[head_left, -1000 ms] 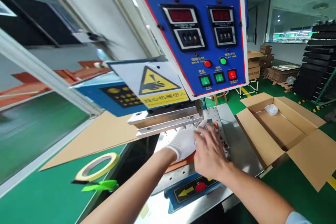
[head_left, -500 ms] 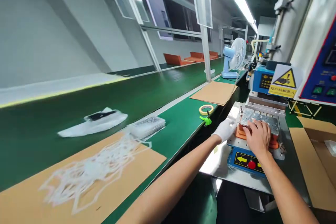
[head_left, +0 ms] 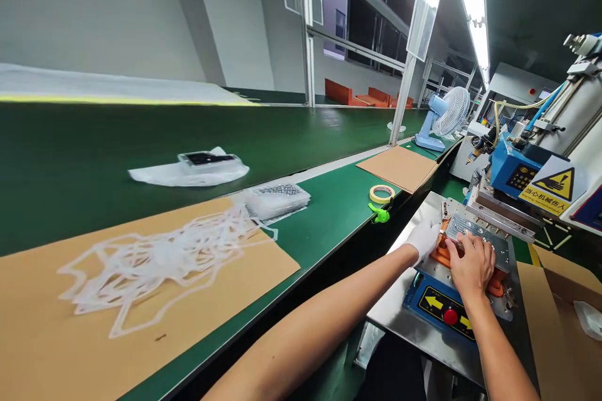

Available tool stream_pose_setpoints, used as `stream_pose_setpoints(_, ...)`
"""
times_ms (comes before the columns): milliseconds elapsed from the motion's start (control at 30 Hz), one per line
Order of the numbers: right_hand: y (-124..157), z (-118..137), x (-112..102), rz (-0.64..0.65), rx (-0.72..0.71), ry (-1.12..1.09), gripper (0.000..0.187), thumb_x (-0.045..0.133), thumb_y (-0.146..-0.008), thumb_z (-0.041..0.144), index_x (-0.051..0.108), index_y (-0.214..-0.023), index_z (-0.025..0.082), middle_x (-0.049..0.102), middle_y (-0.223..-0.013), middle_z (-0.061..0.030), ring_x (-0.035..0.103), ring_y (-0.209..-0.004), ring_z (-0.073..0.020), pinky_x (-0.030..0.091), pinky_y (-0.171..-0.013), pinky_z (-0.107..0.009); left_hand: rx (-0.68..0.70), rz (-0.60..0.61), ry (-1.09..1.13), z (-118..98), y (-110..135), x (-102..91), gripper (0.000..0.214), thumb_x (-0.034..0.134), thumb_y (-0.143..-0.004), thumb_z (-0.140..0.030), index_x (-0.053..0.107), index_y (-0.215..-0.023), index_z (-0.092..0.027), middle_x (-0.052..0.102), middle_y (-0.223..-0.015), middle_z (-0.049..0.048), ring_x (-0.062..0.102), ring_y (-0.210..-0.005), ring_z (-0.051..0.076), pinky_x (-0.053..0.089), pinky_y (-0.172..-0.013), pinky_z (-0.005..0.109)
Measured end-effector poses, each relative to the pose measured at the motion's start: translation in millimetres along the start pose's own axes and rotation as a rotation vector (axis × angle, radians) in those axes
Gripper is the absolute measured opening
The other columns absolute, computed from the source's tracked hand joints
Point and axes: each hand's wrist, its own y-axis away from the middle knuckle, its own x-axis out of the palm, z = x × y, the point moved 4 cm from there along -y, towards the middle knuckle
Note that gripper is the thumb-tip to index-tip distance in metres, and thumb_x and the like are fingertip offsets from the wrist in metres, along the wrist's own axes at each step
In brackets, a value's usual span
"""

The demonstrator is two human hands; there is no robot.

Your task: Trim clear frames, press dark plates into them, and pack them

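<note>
A gloved left hand [head_left: 423, 240] and a bare right hand [head_left: 473, 266] work at a heat press [head_left: 510, 166] on a factory line. The right hand lies on a steel plate [head_left: 475, 239], fingers spread across its surface. The left hand sits at the plate's near-left corner, its fingertips out of sight against the orange mould [head_left: 444, 257], so whether it grips cannot be told. The rectangular plate is dotted with small holes and rests on the mould, on the press bed just in front of the press head. A yellow warning sign [head_left: 550, 185] hangs beside the head. Nearer the person, a blue panel [head_left: 442, 313] carries a red button [head_left: 450, 317] and a yellow arrow. To the left, on the green worktop [head_left: 329, 219], lie a roll of tape [head_left: 382, 193] and green snips [head_left: 379, 213]. Beyond them, a cardboard sheet [head_left: 141, 282] holds a tangle of white plastic runners [head_left: 160, 263]. An open carton [head_left: 559, 319] stands at right.
</note>
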Motion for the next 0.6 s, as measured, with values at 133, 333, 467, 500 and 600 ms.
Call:
stream_pose_setpoints(133,0,1,0,-0.010,-0.014,0.006,0.040,0.057,-0.104,0.056,0.080,-0.117,0.025,0.074,-0.123,-0.0134,0.058,-0.113,-0.0354,0.038,-0.109,-0.053,-0.045,-0.004,0.165,-1,2,1.3,0.017,0.063,-0.092,-0.027,0.053,-0.079,-0.021,0.058,-0.068,-0.0002,0.057,-0.064,0.016,0.047,-0.063,0.029)
stream_pose_setpoints(333,2,1,1,-0.022,-0.005,0.019,0.041,0.057,-0.104,0.057,0.080,-0.115,0.024,0.074,-0.123,-0.0136,0.058,-0.114,-0.0353,0.040,-0.108,-0.052,-0.033,0.009,0.448,-4,16,1.1,0.017,0.065,-0.089,-0.019,0.062,-0.106,-0.018,0.066,-0.078,0.0015,0.063,-0.064,0.013,0.055,-0.066,0.026)
stream_pose_setpoints(467,2,1,2,-0.035,-0.001,-0.008,0.042,0.055,-0.105,0.056,0.080,-0.115,0.024,0.073,-0.124,-0.0153,0.058,-0.116,-0.0356,0.040,-0.108,-0.055,-0.008,-0.002,0.531,-6,17,-0.4,0.017,0.069,-0.083,-0.014,0.067,-0.100,-0.016,0.072,-0.089,0.0058,0.066,-0.071,0.013,0.058,-0.070,0.025)
stream_pose_setpoints(500,2,0,2,-0.040,-0.004,-0.011,0.042,0.055,-0.105,0.056,0.080,-0.115,0.024,0.074,-0.123,-0.0153,0.058,-0.115,-0.0356,0.040,-0.108,-0.055,-0.008,-0.004,0.544,-6,16,-0.6,0.015,0.069,-0.083,-0.013,0.068,-0.098,-0.016,0.072,-0.089,0.0060,0.066,-0.071,0.012,0.058,-0.069,0.024)
stream_pose_setpoints(600,2,1,2,-0.051,-0.019,-0.006,0.041,0.054,-0.105,0.055,0.080,-0.115,0.025,0.074,-0.122,-0.0144,0.059,-0.113,-0.0353,0.041,-0.107,-0.055,-0.026,0.000,0.578,-2,13,-0.3,0.014,0.067,-0.085,-0.015,0.069,-0.099,-0.016,0.072,-0.088,0.0057,0.065,-0.068,0.011,0.057,-0.066,0.022)
